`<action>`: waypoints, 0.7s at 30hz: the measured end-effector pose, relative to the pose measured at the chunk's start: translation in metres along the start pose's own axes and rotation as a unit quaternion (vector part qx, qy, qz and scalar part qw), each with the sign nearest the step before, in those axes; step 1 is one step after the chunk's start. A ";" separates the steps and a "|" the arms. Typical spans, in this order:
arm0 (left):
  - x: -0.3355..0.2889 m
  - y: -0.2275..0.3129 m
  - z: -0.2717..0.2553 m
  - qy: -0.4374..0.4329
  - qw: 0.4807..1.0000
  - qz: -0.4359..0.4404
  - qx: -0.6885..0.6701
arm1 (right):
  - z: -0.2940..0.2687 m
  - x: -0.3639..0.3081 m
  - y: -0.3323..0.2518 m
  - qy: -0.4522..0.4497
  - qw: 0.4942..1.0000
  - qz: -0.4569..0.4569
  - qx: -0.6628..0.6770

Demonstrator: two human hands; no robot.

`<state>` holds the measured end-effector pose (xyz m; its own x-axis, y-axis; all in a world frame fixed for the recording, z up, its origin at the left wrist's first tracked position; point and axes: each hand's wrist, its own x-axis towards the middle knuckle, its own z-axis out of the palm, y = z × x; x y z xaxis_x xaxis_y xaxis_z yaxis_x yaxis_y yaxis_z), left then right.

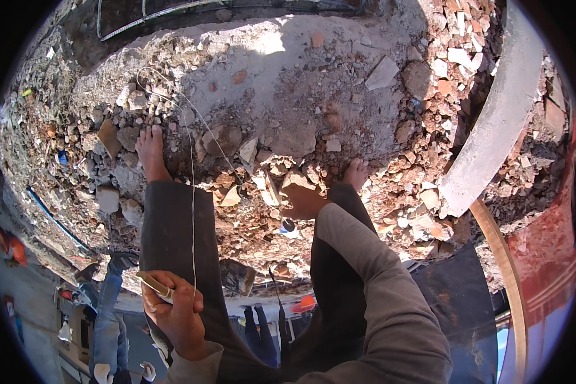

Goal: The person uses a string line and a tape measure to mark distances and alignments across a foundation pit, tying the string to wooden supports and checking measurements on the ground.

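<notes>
My left hand (180, 312) is closed around a flat, pale tan piece (153, 286), perhaps wood or card. From that hand a thin white cord (192, 192) runs up past my left foot and loops over the rubble. The cord then comes back down toward the broken stones (265, 189) between my feet. There my right hand (304, 202) reaches low, in shadow, with its fingers curled beside a brownish stone (296, 180). Whatever it grips is hidden. A small blue and white scrap (289, 229) lies just below that hand.
My bare feet (151, 152) stand on uneven rubble. On the right are a long grey slab (493, 121) and a curved wooden strip (505, 275). A metal frame (153, 14) lies at the top; a blue pipe (54, 217) is at left. Other people's legs (109, 320) show below.
</notes>
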<state>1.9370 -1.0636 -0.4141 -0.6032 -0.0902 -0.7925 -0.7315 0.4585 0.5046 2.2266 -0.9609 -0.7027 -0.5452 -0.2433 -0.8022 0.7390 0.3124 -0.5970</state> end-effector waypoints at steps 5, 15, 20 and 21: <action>-0.005 -0.008 0.019 0.022 1.000 0.013 -0.011 | -0.216 0.038 0.106 0.668 0.705 0.236 0.032; -0.006 -0.024 0.031 0.031 0.999 0.003 -0.026 | -0.264 0.058 0.152 0.737 0.633 0.128 0.199; -0.007 -0.016 0.033 0.003 1.000 -0.002 -0.027 | -0.206 0.094 0.002 0.564 0.820 0.045 0.086; -0.004 -0.015 0.031 -0.002 1.000 0.001 -0.028 | -0.210 0.109 -0.012 0.556 0.829 0.018 0.056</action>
<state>1.9597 -1.0428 -0.4290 -0.6041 -0.0859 -0.7923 -0.7464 0.4093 0.5247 2.0751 -0.7980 -0.7846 -0.5032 0.7810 -0.3699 0.7611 0.1977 -0.6178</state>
